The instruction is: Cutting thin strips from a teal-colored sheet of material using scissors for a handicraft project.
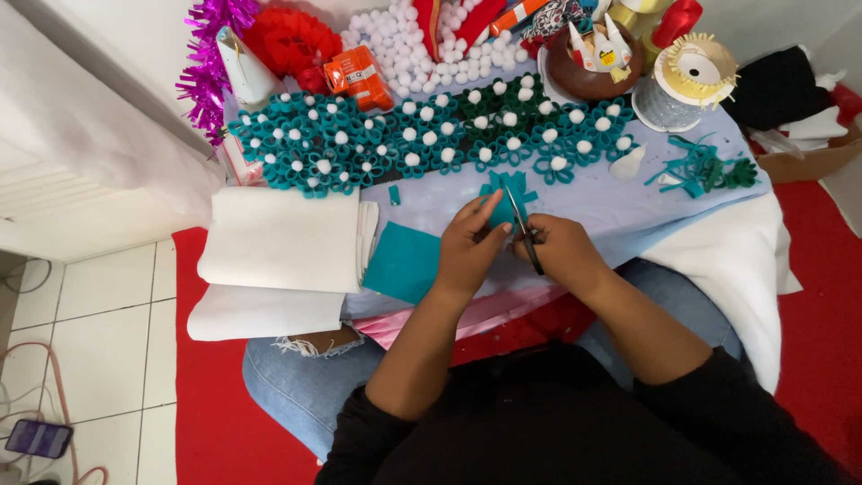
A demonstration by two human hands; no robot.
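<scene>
Top: black long-sleeved garment, plain, no print seen.
Sleeves: pushed up near the elbows, forearms left bare.
Left hand (469,244): bare, no glove, no ring or watch seen.
Right hand (564,254): bare, no glove, wrist uncovered.
Legs: light blue denim jeans worn.
Jeans detail: ripped at one knee, frayed white threads along the tear.

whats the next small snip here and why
Probably close the scissors for one more cut beside the last one: the right hand holds the blades over the teal felt piece, the left hand pinches it, and its far edge already shows cut strips.
</scene>
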